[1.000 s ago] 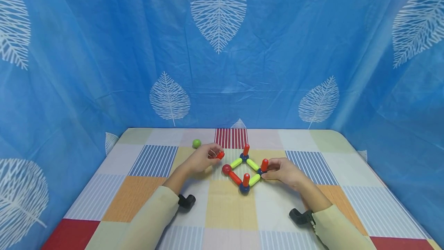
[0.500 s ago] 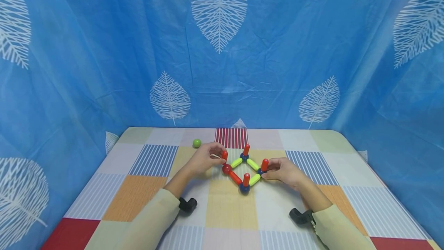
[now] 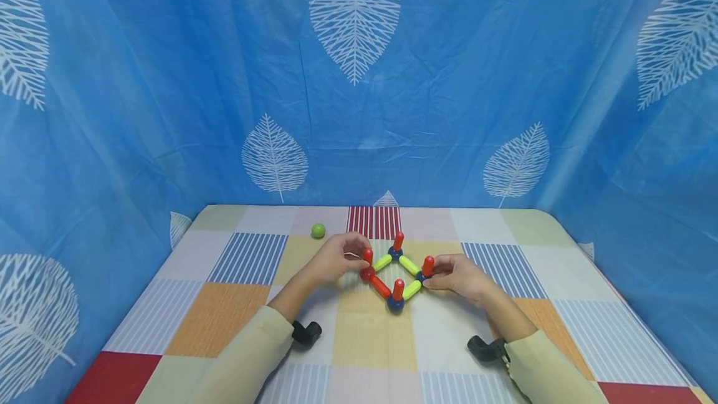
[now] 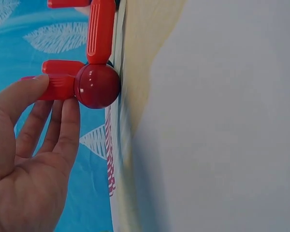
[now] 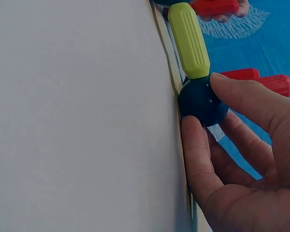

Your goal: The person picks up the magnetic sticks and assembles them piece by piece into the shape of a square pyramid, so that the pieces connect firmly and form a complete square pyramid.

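Note:
A square frame of magnetic rods and balls lies on the table, made of yellow-green rods (image 3: 408, 265), one red rod (image 3: 380, 287), a red ball (image 4: 97, 86) and dark blue balls (image 3: 395, 303). Red rods stand upright on the blue balls. My left hand (image 3: 336, 259) pinches another upright red rod (image 4: 61, 87) between thumb and fingers, its lower end against the red ball at the left corner. At the right corner my right hand (image 3: 461, 277) holds a dark blue ball (image 5: 203, 102) between thumb and fingers, below its upright red rod (image 3: 428, 265).
A loose green ball (image 3: 318, 230) sits behind my left hand. The table bears a patchwork cloth (image 3: 376, 348). Blue curtains (image 3: 449, 92) with white leaf prints close in the back and sides.
My left hand has moved right with its red rod. The rod has turned from tilted to upright and come onto the red ball. My right hand keeps its place.

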Motion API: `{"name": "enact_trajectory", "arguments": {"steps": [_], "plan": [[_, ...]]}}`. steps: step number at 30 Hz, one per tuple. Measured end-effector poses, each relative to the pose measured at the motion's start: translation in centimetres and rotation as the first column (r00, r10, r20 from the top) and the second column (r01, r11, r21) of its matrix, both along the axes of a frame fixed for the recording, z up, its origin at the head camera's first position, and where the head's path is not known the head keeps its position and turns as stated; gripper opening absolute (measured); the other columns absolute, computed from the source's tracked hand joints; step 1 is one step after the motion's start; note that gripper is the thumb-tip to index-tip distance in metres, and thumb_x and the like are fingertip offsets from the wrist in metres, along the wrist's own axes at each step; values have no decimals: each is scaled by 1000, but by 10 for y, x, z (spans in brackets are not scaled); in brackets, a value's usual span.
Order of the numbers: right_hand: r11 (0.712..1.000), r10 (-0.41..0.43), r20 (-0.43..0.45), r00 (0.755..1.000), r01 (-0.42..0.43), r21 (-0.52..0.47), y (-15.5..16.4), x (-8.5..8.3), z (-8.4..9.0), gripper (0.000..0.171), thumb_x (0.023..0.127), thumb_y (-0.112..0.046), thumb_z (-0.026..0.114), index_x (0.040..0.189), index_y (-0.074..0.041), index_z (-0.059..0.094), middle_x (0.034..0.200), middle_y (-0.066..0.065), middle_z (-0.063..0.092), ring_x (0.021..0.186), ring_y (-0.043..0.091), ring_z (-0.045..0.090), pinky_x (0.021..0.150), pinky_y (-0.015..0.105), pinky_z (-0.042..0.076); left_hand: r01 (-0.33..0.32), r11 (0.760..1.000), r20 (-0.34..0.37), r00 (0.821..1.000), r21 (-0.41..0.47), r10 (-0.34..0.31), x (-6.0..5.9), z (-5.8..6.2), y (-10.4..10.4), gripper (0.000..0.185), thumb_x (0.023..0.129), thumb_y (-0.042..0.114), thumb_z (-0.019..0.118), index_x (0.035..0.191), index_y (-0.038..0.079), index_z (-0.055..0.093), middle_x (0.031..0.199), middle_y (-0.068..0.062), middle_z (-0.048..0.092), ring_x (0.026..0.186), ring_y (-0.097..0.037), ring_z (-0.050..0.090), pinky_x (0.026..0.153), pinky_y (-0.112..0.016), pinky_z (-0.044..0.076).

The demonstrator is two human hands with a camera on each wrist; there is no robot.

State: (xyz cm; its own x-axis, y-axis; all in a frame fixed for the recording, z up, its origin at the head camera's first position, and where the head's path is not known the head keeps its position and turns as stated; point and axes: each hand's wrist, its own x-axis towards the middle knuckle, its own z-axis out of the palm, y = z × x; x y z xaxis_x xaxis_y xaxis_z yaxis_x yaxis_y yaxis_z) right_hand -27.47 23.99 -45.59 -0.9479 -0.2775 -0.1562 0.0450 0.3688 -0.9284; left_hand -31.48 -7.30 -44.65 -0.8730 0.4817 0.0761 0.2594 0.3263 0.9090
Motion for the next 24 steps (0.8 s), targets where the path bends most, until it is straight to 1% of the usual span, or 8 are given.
{"name": "enact_trajectory", "arguments": {"steps": [4, 6, 9, 12, 14, 17, 19, 24], "plan": [[1000, -6, -1, 1000, 6, 6, 0, -1, -1, 39, 84, -5, 82, 118, 8, 68, 106, 13, 73, 91, 15, 65, 75, 24, 58, 13, 1000, 11, 1000, -14, -13, -1, -1, 0, 24, 90, 8, 77, 109, 20, 68, 109, 0, 72, 107, -18, 69, 98, -40, 58], [1000, 2, -11, 1000, -2, 29, 1, -2, 0, 39, 84, -6, 82, 118, 7, 68, 105, 13, 73, 91, 16, 65, 76, 25, 58, 20, 998, 4, 1000, -52, -20, -1, -1, 0, 26, 90, 9, 78, 111, 19, 68, 110, 0, 72, 108, -18, 69, 99, -40, 57], [991, 29, -49, 998, -22, 130, 1, -4, 2, 36, 82, -9, 84, 114, 2, 72, 105, 11, 74, 94, 18, 66, 82, 30, 57, 57, 988, -18, 998, -146, -61, -2, -2, 0, 31, 88, 8, 80, 116, 14, 69, 111, -2, 72, 109, -20, 69, 98, -39, 58], [970, 58, -97, 994, -33, 242, 1, -9, 5, 32, 82, -12, 85, 111, -4, 74, 105, 8, 75, 95, 19, 67, 87, 34, 55, 91, 967, -23, 995, -236, -99, -2, -3, -1, 31, 87, 7, 80, 116, 11, 70, 110, -3, 73, 108, -21, 70, 96, -38, 58], [965, 61, -124, 990, -26, 263, 1, -13, 6, 31, 82, -12, 84, 110, -3, 74, 104, 10, 76, 95, 20, 68, 87, 35, 55, 104, 958, -17, 994, -266, -112, -1, -3, -1, 28, 87, 6, 80, 113, 11, 71, 108, -3, 73, 105, -20, 71, 96, -38, 58], [966, 23, -141, 990, 14, 257, -1, -17, 4, 33, 84, -13, 83, 111, 2, 72, 101, 13, 75, 91, 18, 68, 81, 30, 55, 105, 954, 0, 994, -282, -109, 0, -4, -1, 24, 86, 7, 81, 108, 12, 73, 103, -1, 73, 100, -17, 71, 94, -38, 59], [963, -19, -124, 992, 51, 265, -3, -16, 5, 33, 83, -12, 83, 110, 4, 70, 98, 13, 74, 87, 17, 67, 76, 28, 55, 104, 952, 4, 994, -289, -108, 0, -4, -1, 22, 86, 8, 82, 106, 13, 74, 101, 0, 74, 98, -16, 70, 93, -37, 59], [935, -90, -41, 995, 99, 341, -12, -2, 14, 23, 82, -9, 81, 99, 1, 69, 85, 8, 69, 73, 17, 63, 65, 29, 55, 96, 946, -3, 995, -309, -101, 2, -3, -1, 22, 85, 9, 83, 105, 14, 74, 100, 1, 73, 96, -15, 69, 92, -38, 58]]}}
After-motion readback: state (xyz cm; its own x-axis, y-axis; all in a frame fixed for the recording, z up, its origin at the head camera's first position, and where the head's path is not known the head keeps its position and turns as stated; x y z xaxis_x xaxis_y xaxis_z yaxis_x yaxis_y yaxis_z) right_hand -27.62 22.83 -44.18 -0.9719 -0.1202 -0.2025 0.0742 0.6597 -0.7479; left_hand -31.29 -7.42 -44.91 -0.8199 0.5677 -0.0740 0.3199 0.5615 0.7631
